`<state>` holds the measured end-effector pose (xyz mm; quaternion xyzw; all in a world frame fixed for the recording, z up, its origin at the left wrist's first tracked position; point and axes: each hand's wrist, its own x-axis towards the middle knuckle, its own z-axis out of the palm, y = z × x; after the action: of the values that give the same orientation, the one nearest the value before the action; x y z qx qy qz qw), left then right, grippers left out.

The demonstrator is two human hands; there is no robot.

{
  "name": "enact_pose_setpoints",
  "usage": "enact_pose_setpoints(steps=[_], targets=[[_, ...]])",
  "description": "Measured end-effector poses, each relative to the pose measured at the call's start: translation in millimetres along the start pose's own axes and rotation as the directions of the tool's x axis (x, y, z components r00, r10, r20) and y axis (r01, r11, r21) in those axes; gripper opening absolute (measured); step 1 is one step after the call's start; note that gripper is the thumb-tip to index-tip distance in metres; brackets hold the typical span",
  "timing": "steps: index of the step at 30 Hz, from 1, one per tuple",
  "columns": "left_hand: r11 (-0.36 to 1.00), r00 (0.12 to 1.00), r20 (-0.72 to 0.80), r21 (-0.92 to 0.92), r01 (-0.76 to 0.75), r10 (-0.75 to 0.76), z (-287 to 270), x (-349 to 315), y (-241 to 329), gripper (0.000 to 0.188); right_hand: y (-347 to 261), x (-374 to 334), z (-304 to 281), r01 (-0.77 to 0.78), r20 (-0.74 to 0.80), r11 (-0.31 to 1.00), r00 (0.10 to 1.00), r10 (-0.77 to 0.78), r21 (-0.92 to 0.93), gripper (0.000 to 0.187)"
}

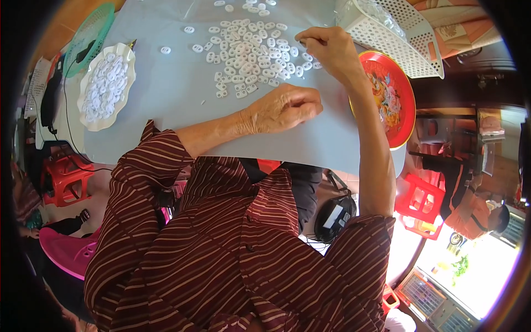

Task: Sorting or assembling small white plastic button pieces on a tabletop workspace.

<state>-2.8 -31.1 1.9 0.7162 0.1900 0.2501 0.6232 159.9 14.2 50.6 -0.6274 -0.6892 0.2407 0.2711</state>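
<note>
Small white oval plastic pieces (243, 52), each with two openings, lie in a loose heap on the grey-blue tabletop (160, 94). My left hand (290, 108) rests on the table just below the heap, its fingers curled closed; anything inside them is hidden. At the heap's right edge, my right hand (333, 48) is closed in a pinch. A tiny dark bit shows by its fingertips, too small to name. A scalloped white dish (130, 69) full of similar white pieces stands at the left.
A red floral tray (408, 105) with a gold rim sits by my right forearm. Beyond it stands a white perforated basket (409, 63) holding clear plastic. A green basket (105, 27) is at the far left. Red stools (66, 177) stand on the floor, and a person (470, 213) is at the right.
</note>
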Motion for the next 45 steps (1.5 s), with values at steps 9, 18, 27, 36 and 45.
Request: enact_pose_setpoints(steps=[9, 18, 27, 36, 45], targets=[[0.989, 0.919, -0.367, 0.073, -0.128, 0.146, -12, 8, 17, 0.018, 0, -67, -6, 0.024, -0.037, 0.859, 0.999, -0.006, 0.511, 0.026], [0.995, 0.962, -0.259, 0.07, -0.074, 0.09, -14, 7, 14, 0.021, 0, -86, 8, 0.044, -0.174, 0.782, 0.981, 0.083, 0.622, 0.018], [0.991, 0.943, -0.313, 0.102, -0.082, 0.11, -4, 8, 11, 0.02, 6, -101, 39, 0.147, -0.322, 0.665, 0.935, 0.147, 0.732, 0.009], [0.978, 0.984, -0.173, 0.208, -0.001, 0.038, -10, 8, 8, 0.018, 0, -113, 36, 0.148, -0.416, 0.807, 0.9, 0.129, 0.571, 0.005], [0.999, 0.99, -0.138, 0.04, 0.014, -0.008, -8, -1, -5, 0.021, 73, -125, -70, -0.131, -0.519, 0.979, 0.855, 0.03, -0.159, 0.015]])
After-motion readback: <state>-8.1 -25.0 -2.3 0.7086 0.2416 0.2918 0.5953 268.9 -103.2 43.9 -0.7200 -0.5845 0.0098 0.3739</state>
